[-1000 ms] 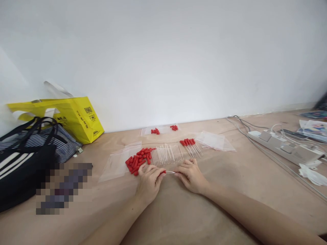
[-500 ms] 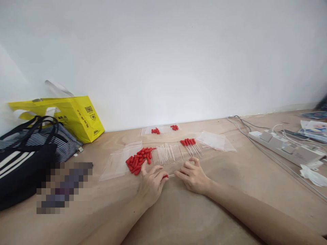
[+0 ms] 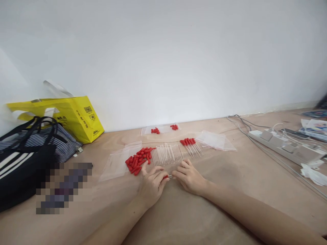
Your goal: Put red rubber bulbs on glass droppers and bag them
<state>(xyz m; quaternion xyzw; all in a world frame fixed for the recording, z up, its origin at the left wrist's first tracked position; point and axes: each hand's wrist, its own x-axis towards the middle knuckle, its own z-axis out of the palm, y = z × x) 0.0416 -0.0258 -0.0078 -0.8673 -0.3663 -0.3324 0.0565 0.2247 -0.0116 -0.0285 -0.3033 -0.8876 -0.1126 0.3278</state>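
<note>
Low over the table, my left hand (image 3: 152, 183) pinches a red rubber dropper bulb (image 3: 165, 177) between thumb and fingers. Close against it on the right, my right hand (image 3: 190, 178) is closed on a thin glass dropper tube (image 3: 170, 176), of which only a short piece shows between the hands. The tube's end meets the bulb's mouth; how deep it sits is hidden by my fingers. Beyond my left hand lies a pile of loose red bulbs (image 3: 138, 160). A row of bare glass tubes (image 3: 167, 154) lies beside it, then several tubes with red bulbs fitted (image 3: 191, 147).
Clear zip bags (image 3: 117, 161) lie left of the pile, with another bag (image 3: 217, 140) to the right. A bag with red bulbs (image 3: 160, 130) rests near the wall. A yellow bag (image 3: 88, 119) and black bag (image 3: 25, 170) stand left; a power strip (image 3: 283, 146) with cables lies right.
My right hand has shifted left toward my left hand, and less of the glass tube shows between them. My left hand stays nearly still on the red bulb.
</note>
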